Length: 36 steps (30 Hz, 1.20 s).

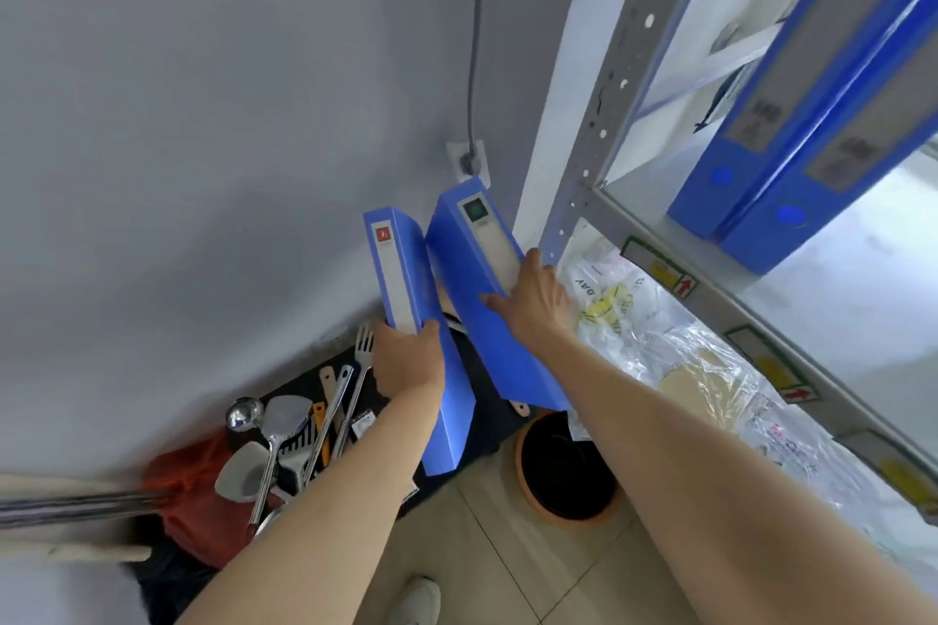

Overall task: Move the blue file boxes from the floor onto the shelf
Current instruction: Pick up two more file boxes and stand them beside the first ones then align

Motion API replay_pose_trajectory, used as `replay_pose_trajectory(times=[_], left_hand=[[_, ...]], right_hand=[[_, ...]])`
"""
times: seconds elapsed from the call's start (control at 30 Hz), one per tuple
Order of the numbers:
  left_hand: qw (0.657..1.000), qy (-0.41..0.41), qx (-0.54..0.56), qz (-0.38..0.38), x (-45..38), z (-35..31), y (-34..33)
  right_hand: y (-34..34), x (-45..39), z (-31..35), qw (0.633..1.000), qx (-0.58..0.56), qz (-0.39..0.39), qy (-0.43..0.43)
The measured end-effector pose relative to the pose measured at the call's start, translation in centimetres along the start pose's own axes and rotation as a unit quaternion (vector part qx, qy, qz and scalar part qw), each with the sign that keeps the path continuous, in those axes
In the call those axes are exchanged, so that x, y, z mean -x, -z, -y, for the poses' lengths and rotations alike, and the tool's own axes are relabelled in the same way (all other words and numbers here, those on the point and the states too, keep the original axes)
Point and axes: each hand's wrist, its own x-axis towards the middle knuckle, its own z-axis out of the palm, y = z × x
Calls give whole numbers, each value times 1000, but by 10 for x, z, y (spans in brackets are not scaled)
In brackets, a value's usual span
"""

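I hold two blue file boxes up off the floor, side by side, near the wall. My left hand [406, 360] grips the spine of the left file box [406, 269], which has a red label at its top. My right hand [535, 299] grips the right file box [472, 279], which has a green label. Both boxes are tilted, spines toward me. To the right stands the grey metal shelf [660, 249]. On its white board two more blue file boxes [792, 152] stand upright, close together.
Below my hands a black tray holds several metal kitchen utensils [289, 431]. An orange-rimmed black bowl [568, 472] sits on the tiled floor. Plastic bags [660, 335] fill the lower shelf level. A wall socket with a cable [469, 157] is behind the boxes.
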Motion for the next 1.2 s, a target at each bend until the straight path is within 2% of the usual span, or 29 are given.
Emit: replay_pose_trajectory(times=[0.2, 0.37, 0.57, 0.77, 0.93, 1.2], left_hand=[[998, -64, 22, 12, 45, -66, 24], [988, -137, 66, 16, 92, -97, 49], [944, -306, 114, 41, 159, -106, 78], [904, -387, 146, 106, 216, -108, 84], [869, -424, 176, 186, 267, -103, 72], [838, -415, 175, 309, 339, -73, 35]], right_hand=[[51, 57, 28, 991, -108, -70, -47], [80, 102, 41, 954, -248, -158, -63], [108, 165, 38, 901, -354, -250, -2], [137, 212, 7, 851, -415, -323, 16], [158, 244, -35, 811, -420, -406, 22], [168, 285, -116, 770, -398, -497, -37]])
